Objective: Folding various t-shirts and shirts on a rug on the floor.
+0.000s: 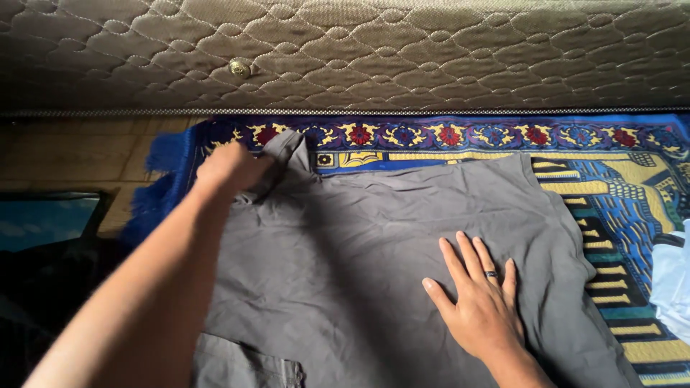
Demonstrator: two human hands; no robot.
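Grey garment (402, 251) lies spread across the patterned rug (611, 187) at centre frame, the left hand (230, 169) pinching a bunched corner at upper left while the right hand (478, 302) presses flat, fingers spread, suggesting smoothing mid-fold, with that corner needing to be drawn across.

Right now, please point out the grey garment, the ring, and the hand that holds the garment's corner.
grey garment (374, 244): head view, on the flat middle of the cloth.
ring (490, 274): head view, on the dark band around a right-hand finger.
left hand (228, 169): head view, on the back of the hand.
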